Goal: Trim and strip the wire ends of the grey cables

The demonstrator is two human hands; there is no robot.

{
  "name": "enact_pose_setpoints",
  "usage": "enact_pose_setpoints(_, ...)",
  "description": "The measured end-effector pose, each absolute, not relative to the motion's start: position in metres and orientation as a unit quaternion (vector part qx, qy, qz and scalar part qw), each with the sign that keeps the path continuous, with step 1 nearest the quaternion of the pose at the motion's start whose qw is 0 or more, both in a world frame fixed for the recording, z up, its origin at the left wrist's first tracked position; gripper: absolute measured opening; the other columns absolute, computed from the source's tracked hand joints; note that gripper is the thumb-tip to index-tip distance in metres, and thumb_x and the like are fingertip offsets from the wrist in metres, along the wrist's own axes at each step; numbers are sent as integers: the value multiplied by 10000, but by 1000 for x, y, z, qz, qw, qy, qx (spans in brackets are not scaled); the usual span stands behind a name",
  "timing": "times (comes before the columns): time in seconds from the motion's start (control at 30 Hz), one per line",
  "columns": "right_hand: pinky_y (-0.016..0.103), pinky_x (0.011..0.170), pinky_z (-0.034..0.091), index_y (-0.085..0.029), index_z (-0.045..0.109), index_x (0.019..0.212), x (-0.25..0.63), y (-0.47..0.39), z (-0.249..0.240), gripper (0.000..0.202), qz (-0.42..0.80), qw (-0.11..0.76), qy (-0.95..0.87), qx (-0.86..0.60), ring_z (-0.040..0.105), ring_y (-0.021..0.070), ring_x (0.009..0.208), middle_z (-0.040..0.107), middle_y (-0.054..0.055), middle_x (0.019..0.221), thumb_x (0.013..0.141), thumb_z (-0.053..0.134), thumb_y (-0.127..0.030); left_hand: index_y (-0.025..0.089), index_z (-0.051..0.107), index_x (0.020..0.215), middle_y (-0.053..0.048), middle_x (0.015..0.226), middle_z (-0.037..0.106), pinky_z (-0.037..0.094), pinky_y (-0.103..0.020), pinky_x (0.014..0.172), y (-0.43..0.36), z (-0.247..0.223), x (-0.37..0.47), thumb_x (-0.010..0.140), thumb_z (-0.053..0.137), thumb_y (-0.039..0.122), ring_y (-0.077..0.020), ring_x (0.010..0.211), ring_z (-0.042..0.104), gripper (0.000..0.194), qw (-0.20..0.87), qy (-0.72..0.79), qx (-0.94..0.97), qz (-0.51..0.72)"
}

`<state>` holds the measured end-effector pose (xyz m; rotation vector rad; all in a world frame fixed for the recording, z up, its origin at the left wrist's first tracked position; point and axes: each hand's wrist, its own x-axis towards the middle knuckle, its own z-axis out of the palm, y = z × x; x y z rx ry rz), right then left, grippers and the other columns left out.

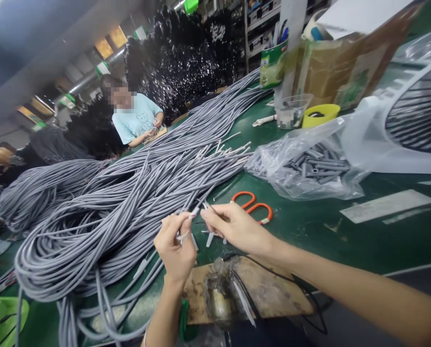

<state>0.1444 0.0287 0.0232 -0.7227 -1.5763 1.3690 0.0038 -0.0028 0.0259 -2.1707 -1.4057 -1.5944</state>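
My left hand (175,243) is closed, thumb and forefinger pinching the pale end of a grey cable. Just to its right, my right hand (231,224) is also pinched, its fingertips almost meeting the left ones. Something thin and dark pokes out above the right fingers; I cannot make out what it is. Behind both hands lies a large bundle of grey cables (92,231). Orange-handled scissors (260,212) rest on the green table beyond my right hand. Below my hands is a stained wooden board (273,291) with a crusted metal block (218,299) on it.
A plastic bag of grey tubes (312,164) lies to the right, near a white fan (374,130). Behind it stand a yellow bowl (321,115), a clear cup (291,113) and a green can (273,65) of tools. A person (139,118) works across the table.
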Motion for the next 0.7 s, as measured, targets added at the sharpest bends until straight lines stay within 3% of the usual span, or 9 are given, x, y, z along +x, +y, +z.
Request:
enact_pose_setpoints(0.17,202,453,271,-168,505,667,147,23,23,376,476,461,-686,-301,345,74,482,384,-50,533,889,422,-460,170,636,823,-12,700,640,423,-220,582,-3,27,2,838,512,128,-114,614,561,132,36,-475,-694,-540)
enact_pose_setpoints(0.33,207,475,263,-167,479,608,148,22,23,374,409,458,-735,-289,356,73,470,378,-46,505,927,352,-317,170,633,801,-7,679,637,429,-220,582,-5,27,4,831,518,122,-113,602,559,128,33,-469,-698,-541)
enact_pose_setpoints(0.6,216,479,262,-172,417,584,142,18,18,400,418,478,-709,-308,335,73,471,368,-45,510,929,340,-359,165,647,818,-12,693,661,442,-230,599,-4,24,5,821,533,123,-112,595,576,122,3,-459,-710,-534)
enact_pose_setpoints(0.7,216,459,263,-186,361,582,143,22,18,419,444,522,-659,-310,318,73,466,344,-47,518,923,346,-430,167,662,841,-21,689,664,437,-234,585,-6,19,11,817,538,126,-119,594,572,132,-21,-455,-729,-511)
